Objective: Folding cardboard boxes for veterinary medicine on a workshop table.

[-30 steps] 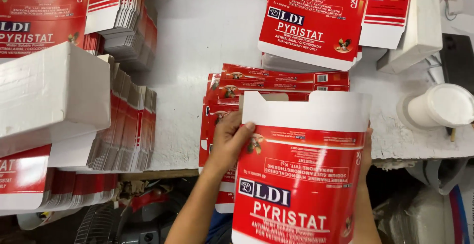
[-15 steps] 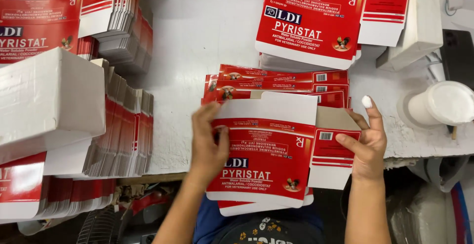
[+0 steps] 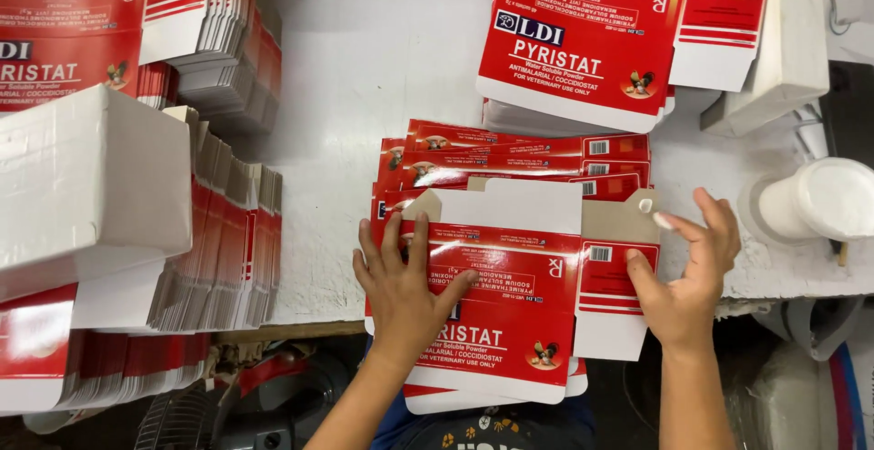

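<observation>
A flat red-and-white carton blank [image 3: 528,277] lies on top of a fanned pile of similar blanks [image 3: 510,154] at the table's near edge. My left hand [image 3: 401,282] presses flat on the blank's left side, fingers spread. Beside the blank's right side flap hovers my right hand [image 3: 687,277], fingers apart and raised, the palm edge touching or just over that flap. Neither hand grips anything.
A stack of red blanks [image 3: 583,45] lies at the back of the white table [image 3: 382,77]. Tall stacks of folded cartons [image 3: 218,232] and a white box [image 3: 82,186] crowd the left. A white roll [image 3: 819,200] stands at right.
The blank was held upright in both hands, then laid down flat on the pile. My left hand now presses on it and my right hand has let go.
</observation>
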